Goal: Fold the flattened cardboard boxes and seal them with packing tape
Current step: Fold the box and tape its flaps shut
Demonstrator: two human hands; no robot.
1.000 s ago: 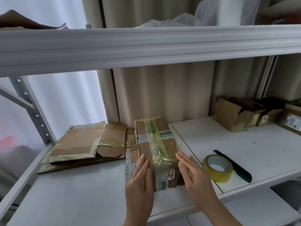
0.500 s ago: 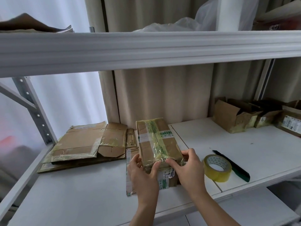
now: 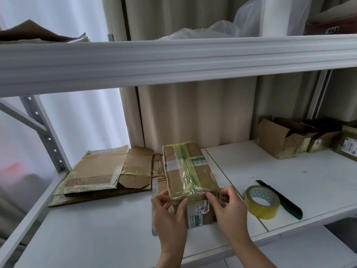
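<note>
Lower box (image 3: 201, 215) label: a large "9" or "6" printed sideways; small print beside it too blurred to read
Top box (image 3: 188, 169) green strip: white marks, unreadable
Far-right boxes (image 3: 348, 146) labels: print too small to read
Tape roll (image 3: 261, 202) core: repeating pattern, no legible words

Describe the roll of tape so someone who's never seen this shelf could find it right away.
On the white lower shelf, look right of the taped box that both hands hold. The tape roll lies flat near the front edge, beside a dark green cutter. It is the only round, yellow thing there.
</note>
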